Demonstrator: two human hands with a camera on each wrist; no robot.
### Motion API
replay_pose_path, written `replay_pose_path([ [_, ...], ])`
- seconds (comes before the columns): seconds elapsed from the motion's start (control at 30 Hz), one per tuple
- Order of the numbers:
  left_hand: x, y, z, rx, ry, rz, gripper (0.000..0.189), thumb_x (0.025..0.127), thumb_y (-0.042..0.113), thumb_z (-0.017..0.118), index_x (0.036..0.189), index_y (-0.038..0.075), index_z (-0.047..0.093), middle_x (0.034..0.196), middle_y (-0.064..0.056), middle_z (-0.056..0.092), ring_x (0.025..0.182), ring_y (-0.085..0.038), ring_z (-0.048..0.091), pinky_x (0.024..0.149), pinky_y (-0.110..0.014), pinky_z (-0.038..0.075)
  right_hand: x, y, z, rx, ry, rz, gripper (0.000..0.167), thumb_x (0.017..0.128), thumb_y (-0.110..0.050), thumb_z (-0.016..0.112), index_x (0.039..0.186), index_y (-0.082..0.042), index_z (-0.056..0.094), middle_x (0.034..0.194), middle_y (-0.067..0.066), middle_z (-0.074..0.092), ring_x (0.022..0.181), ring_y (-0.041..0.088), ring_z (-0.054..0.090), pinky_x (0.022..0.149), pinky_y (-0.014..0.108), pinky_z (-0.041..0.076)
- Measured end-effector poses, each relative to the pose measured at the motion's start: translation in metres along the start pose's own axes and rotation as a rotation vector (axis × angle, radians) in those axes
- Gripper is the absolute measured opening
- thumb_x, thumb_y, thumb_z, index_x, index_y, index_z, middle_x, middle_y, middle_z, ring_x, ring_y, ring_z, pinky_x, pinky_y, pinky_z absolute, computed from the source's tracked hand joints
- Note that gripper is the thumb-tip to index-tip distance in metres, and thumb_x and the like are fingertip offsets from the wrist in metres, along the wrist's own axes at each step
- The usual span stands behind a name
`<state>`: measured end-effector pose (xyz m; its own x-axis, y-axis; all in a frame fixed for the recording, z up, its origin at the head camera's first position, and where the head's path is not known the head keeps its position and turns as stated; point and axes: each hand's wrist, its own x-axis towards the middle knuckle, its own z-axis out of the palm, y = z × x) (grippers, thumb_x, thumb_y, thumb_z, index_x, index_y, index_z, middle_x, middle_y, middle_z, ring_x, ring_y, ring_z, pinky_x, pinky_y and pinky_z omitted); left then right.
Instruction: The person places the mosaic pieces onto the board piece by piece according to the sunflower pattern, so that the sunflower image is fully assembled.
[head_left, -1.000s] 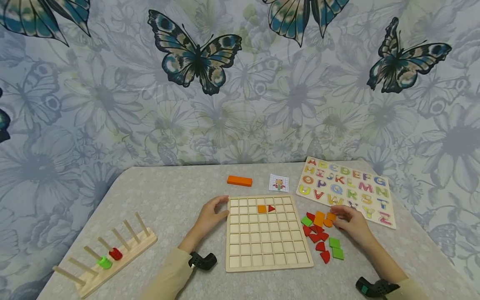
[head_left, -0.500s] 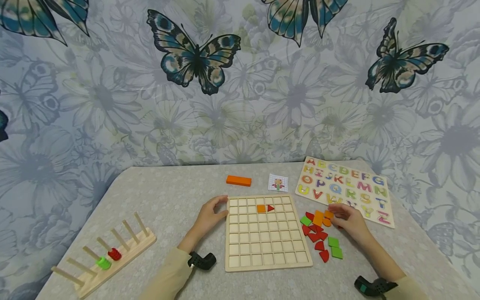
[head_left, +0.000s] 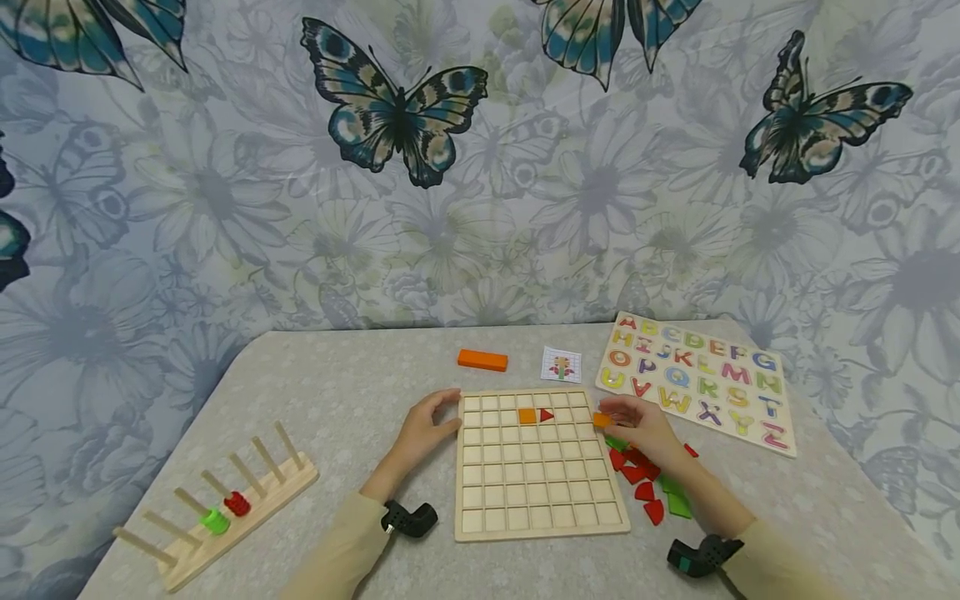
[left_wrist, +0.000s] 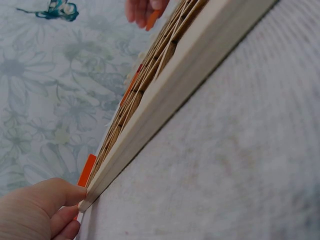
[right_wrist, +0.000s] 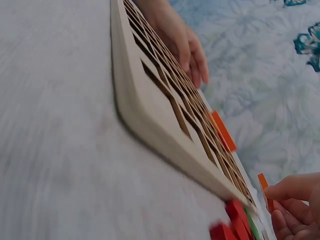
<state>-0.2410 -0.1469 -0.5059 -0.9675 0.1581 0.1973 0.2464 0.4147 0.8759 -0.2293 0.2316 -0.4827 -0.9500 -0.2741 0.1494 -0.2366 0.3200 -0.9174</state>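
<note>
A square wooden grid board (head_left: 517, 475) lies on the table, with an orange square tile (head_left: 527, 416) and a red triangle tile (head_left: 547, 415) side by side in its second row. My left hand (head_left: 422, 429) holds the board's far left corner, thumb against the edge in the left wrist view. Between thumb and fingers my right hand (head_left: 643, 427) pinches an orange tile (right_wrist: 265, 187) just off the board's right edge. Below that hand lie several red tiles (head_left: 645, 491) and green tiles (head_left: 678, 505), some covered by the hand and forearm.
Behind the board are an orange block (head_left: 482, 360) and a small pattern card (head_left: 562, 365). An alphabet puzzle board (head_left: 693, 379) lies at the back right. At the left stands a wooden peg rack (head_left: 240, 525) with green and red rings.
My right hand has picked up an orange tile from the pile and carried it left to the board's right edge. My left hand stays at the board's corner.
</note>
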Motion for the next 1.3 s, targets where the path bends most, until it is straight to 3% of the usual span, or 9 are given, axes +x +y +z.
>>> replay_pose_path([
  [0.13,-0.001,0.002,0.000,0.005,-0.002,-0.005,0.047,0.086,0.009,0.069,0.131,0.007,0.056,0.130,-0.011,0.060,0.126,-0.027,0.052,0.110,-0.046,0.040,0.011,-0.003,0.021,0.001,-0.053,-0.047,0.037,0.084,-0.004,0.069,0.117,0.008,0.059,0.117,0.028,0.062,0.096,-0.002,0.062,0.085,0.012,0.050],
  [0.47,0.000,0.003,0.000,0.015,-0.004,-0.004,0.046,0.085,0.009,0.069,0.130,0.007,0.057,0.128,-0.011,0.061,0.124,-0.027,0.053,0.109,-0.046,0.041,0.021,-0.011,0.056,0.030,-0.138,-0.052,0.034,0.082,0.000,0.068,0.116,0.003,0.062,0.114,0.023,0.065,0.099,0.016,0.063,0.086,0.017,0.052],
  [0.5,0.000,0.003,0.000,0.016,-0.003,-0.006,0.046,0.085,0.009,0.069,0.130,0.007,0.057,0.128,-0.011,0.061,0.124,-0.027,0.053,0.109,-0.046,0.041,0.020,-0.015,0.058,0.034,-0.146,-0.048,0.034,0.082,0.001,0.067,0.116,0.004,0.062,0.115,0.023,0.065,0.101,0.020,0.063,0.088,0.018,0.052],
  [0.77,0.000,0.002,0.001,0.022,0.004,-0.009,0.046,0.085,0.008,0.069,0.130,0.007,0.057,0.129,-0.010,0.060,0.125,-0.027,0.053,0.109,-0.046,0.040,0.022,-0.005,0.064,0.039,-0.163,-0.147,0.030,0.084,0.000,0.066,0.114,0.004,0.062,0.112,0.019,0.066,0.098,0.009,0.064,0.087,0.015,0.052],
  [1.1,0.000,0.002,0.001,0.023,0.004,-0.012,0.047,0.085,0.008,0.069,0.130,0.008,0.057,0.129,-0.010,0.061,0.125,-0.027,0.053,0.110,-0.046,0.040,0.022,-0.002,0.066,0.034,-0.136,-0.148,0.026,0.087,0.000,0.064,0.113,0.003,0.063,0.113,0.023,0.066,0.104,0.030,0.064,0.089,0.019,0.053],
  [1.3,0.000,0.002,0.001,0.025,0.005,-0.013,0.046,0.085,0.007,0.069,0.130,0.007,0.057,0.129,-0.010,0.061,0.125,-0.026,0.053,0.110,-0.045,0.040,0.022,-0.007,0.065,0.012,-0.117,-0.131,0.025,0.086,0.000,0.065,0.111,0.002,0.065,0.111,0.021,0.067,0.101,0.024,0.065,0.087,0.016,0.053],
])
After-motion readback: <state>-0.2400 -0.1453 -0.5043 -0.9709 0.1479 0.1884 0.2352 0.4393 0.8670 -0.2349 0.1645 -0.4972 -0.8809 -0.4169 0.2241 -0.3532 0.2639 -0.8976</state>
